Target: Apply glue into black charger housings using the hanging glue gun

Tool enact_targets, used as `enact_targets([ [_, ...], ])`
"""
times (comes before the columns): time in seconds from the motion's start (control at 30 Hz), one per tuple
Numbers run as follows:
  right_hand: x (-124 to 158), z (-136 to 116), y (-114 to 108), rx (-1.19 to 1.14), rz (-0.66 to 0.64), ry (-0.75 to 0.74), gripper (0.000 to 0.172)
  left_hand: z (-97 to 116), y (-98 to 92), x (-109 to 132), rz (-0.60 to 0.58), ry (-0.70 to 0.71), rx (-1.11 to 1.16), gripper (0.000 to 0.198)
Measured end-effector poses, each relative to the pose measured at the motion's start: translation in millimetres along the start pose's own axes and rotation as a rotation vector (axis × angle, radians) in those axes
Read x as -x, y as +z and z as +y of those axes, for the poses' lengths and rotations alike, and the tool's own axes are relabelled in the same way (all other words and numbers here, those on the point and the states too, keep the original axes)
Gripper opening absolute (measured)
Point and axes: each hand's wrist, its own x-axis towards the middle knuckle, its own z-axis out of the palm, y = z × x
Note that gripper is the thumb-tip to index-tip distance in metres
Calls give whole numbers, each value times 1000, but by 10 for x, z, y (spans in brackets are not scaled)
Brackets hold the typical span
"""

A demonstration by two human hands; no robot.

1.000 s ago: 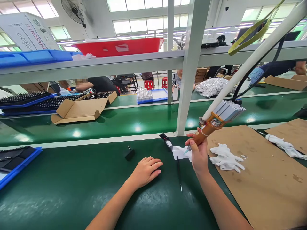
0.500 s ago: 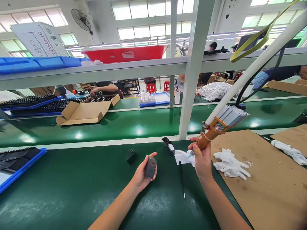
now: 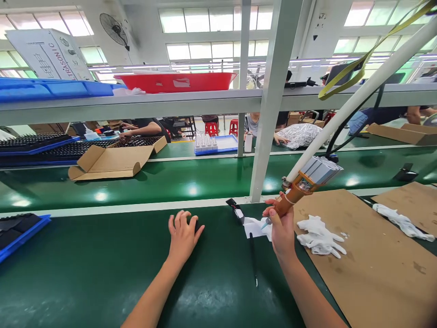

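Observation:
My left hand (image 3: 182, 236) rests on the green belt (image 3: 85, 269), its fingers curved over a small black adapter (image 3: 197, 224) of which only an edge shows beside the thumb. My right hand (image 3: 282, 230) is closed round an orange dispensing tool (image 3: 290, 200), tip pointing down at a white paper scrap (image 3: 254, 227). A white hose (image 3: 344, 107) and a grey block (image 3: 319, 166) run up from the tool. A black part with a white label (image 3: 235, 209) lies just left of the paper.
A thin black pen-like tool (image 3: 253, 259) lies between my hands. White gloves (image 3: 319, 237) sit on a cardboard sheet (image 3: 375, 269) to the right. A grey frame post (image 3: 269, 118) stands behind. A blue tray (image 3: 20, 228) sits far left. Other people work across the far belt.
My left hand lifted the black adapter off the belt, then moved left and forward and set it down, covering the spot where a small black plug lay. My right hand kept still.

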Motion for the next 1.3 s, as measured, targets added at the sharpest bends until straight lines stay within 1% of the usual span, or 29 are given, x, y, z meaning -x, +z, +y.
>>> enact_targets([
  [0.07,5,0,1,9,-1,-5,50,-45,53,6,9,-43,-82,21],
  [0.17,7,-6,12,16,-10,-3,48,-154,100,1,-77,-94,-59,26],
  [0.23,6,-15,21,10,-14,0,45,-218,98,-18,-127,-106,-23,31],
  [0.27,6,-21,25,5,-13,-3,43,-233,83,-31,-114,-114,-18,33],
  [0.33,6,-32,31,4,-11,-11,35,-208,26,-57,-14,-113,-4,39],
  [0.4,9,-45,33,17,-9,-18,29,-95,-39,-79,96,-79,78,45],
  [0.43,11,-53,34,24,-8,-17,27,-6,-59,-91,111,-56,162,49],
  [0.47,13,-63,36,28,-7,-13,27,102,-61,-105,87,-37,272,55],
  [0.5,15,-73,39,27,-4,-9,27,223,-41,-125,30,-27,392,62],
  [0.53,17,-82,42,24,0,-5,28,353,2,-151,-51,-40,512,72],
  [0.6,20,-97,52,13,6,5,30,615,149,-225,-209,-98,678,93],
  [0.67,21,-102,60,-7,7,6,31,845,333,-322,-290,-131,768,107],
  [0.7,21,-99,63,-19,3,3,30,936,418,-372,-306,-147,796,111],
  [0.77,22,-87,66,-39,-5,-13,30,1057,539,-459,-293,-188,811,110],
  [0.83,24,-75,66,-45,-13,-25,30,1078,570,-508,-262,-203,788,105],
  [0.9,30,-70,65,-45,-15,-32,31,995,507,-509,-276,-139,772,105],
  [0.97,40,-72,67,-42,-20,-31,32,832,370,-468,-365,-16,792,107],
  [1.03,49,-80,72,-42,-26,-24,33,646,195,-401,-479,114,817,103],
  [1.1,53,-87,80,-50,-36,-13,32,499,29,-323,-531,243,811,96],
  [1.2,54,-93,86,-66,-39,-6,30,423,-124,-189,-509,405,662,90],
  [1.3,61,-102,85,-77,-43,2,29,476,-151,-46,-423,516,477,81],
])
